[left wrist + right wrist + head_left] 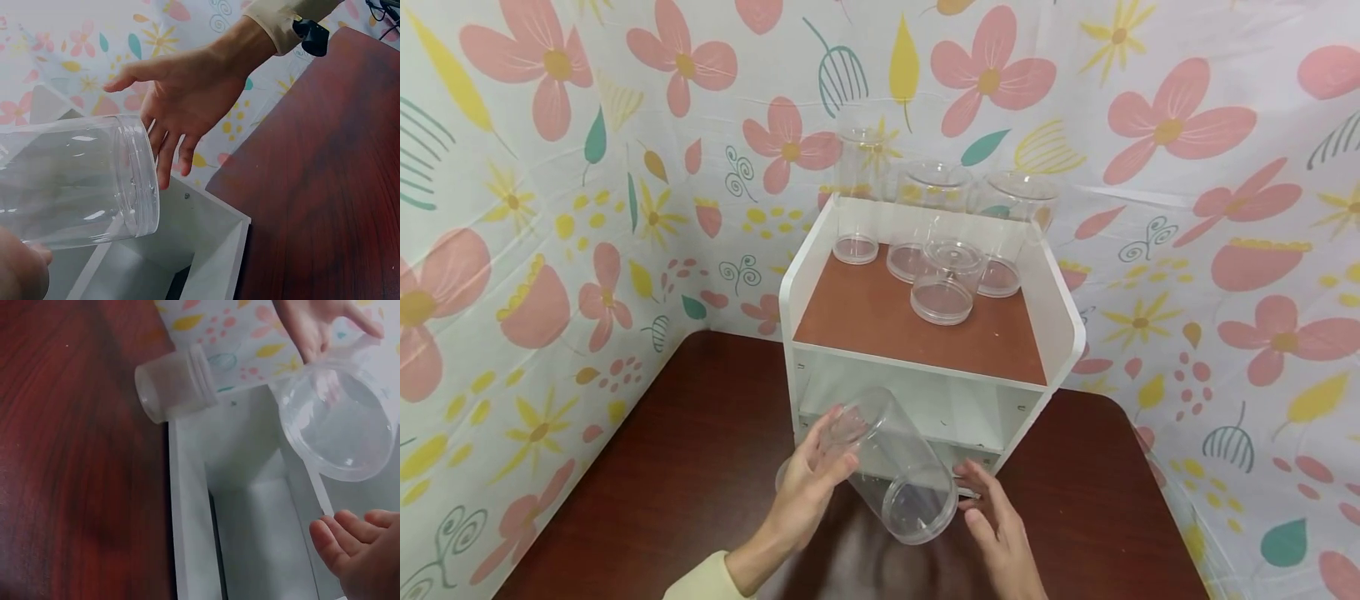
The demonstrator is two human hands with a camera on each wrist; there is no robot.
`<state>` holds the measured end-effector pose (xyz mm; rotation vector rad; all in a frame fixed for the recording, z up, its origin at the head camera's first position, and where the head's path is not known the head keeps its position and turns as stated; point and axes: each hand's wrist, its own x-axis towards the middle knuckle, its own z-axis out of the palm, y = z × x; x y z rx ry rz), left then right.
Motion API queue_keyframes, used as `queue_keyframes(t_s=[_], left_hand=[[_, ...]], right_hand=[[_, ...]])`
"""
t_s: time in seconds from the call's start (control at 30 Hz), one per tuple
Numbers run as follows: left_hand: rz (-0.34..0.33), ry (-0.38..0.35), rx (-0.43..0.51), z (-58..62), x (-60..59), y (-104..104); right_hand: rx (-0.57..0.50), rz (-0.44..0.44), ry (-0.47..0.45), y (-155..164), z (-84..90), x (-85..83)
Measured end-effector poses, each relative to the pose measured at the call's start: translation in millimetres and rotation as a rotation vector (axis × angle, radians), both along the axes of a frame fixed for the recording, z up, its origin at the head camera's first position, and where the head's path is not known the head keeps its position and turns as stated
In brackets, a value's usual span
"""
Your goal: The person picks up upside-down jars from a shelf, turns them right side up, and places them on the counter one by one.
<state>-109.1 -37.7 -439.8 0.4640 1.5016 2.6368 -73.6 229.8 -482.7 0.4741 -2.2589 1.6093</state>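
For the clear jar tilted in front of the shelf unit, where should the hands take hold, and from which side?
Probably round the smooth cylindrical wall of the clear jar, one hand from each side. It is tilted, its closed base toward the person and its threaded open end by the left hand, which grips there. The open right hand could close on the wall near the base, steadying the wide body.

right hand (pixel 356 550) cut off by edge, small jar (pixel 172 387) blurred

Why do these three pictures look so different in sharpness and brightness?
Head view: bright, sharp, its edges bent by a wide lens. Left wrist view: dimmer, glare streaks on the clear plastic jar. Right wrist view: hazy and washed out, the right hand soft-edged.
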Motion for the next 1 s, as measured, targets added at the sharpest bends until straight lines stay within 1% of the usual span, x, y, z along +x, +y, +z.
queue_keyframes(t_s=[0.13,0.3,0.43,0.53,0.77,0.87,1.0], left_hand=[[-0.008,0.003,0.011,0.2,0.9,1],[-0.029,0.002,0.009,0.5,2.3,3],[-0.047,0.003,0.013,0.8,2.9,4],[-0.058,0.005,0.018,0.7,3.4,3],[-0.073,0.016,0.026,-0.7,1.7,4],[-0.078,0.005,0.014,-1.2,0.6,4],[-0.079,-0.027,-0.034,-1.4,-0.7,3]], right_hand=[[0.042,0.035,-0.019,-3,-4.9,2.3],[0.119,0.03,-0.06,-8,-8.9,5.7],[0.145,0.021,-0.098,-13,-10.3,7.5],[0.119,0.003,-0.123,-17,-10.2,7.7],[0.053,-0.074,-0.191,-24,-11.0,6.9],[0.021,-0.073,-0.189,-24,-12.2,6.5],[-0.056,-0.022,-0.184,-24,-13.8,5.9]])
